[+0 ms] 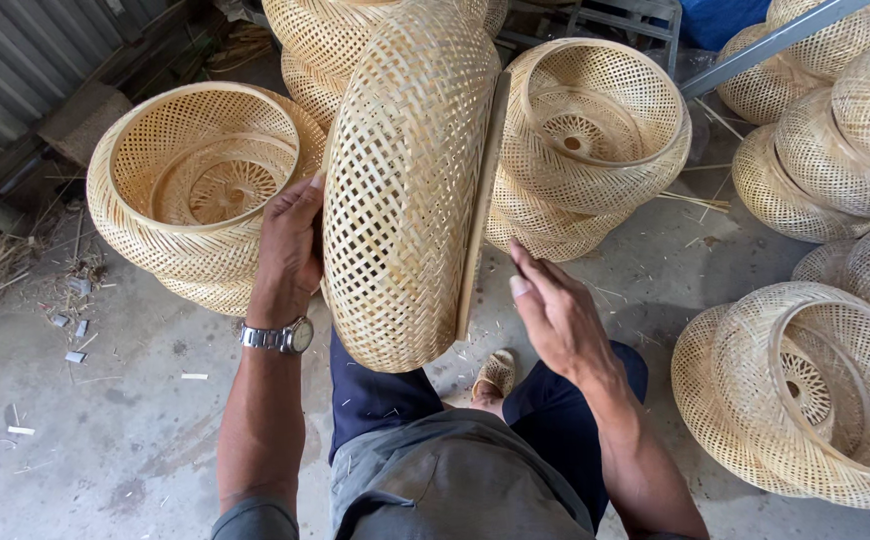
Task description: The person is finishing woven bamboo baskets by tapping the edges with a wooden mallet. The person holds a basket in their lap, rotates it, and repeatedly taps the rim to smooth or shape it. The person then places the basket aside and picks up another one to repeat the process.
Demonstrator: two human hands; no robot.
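Above the concrete floor (135, 420), left hand (288, 255) is gripping the woven bamboo basket (405, 190) on edge; right hand (555, 315) is hovering open beside its rim, with stacked baskets (195, 190) behind.

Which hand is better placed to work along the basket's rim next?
Right. The right hand is open beside the rim, fingers almost on it. The left hand is pressed to the basket, steadying it.

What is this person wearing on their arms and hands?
Both forearms are bare, with no gloves. The left hand has a silver metal wristwatch at the wrist. The right hand wears nothing. A grey short sleeve shows at the left upper arm.
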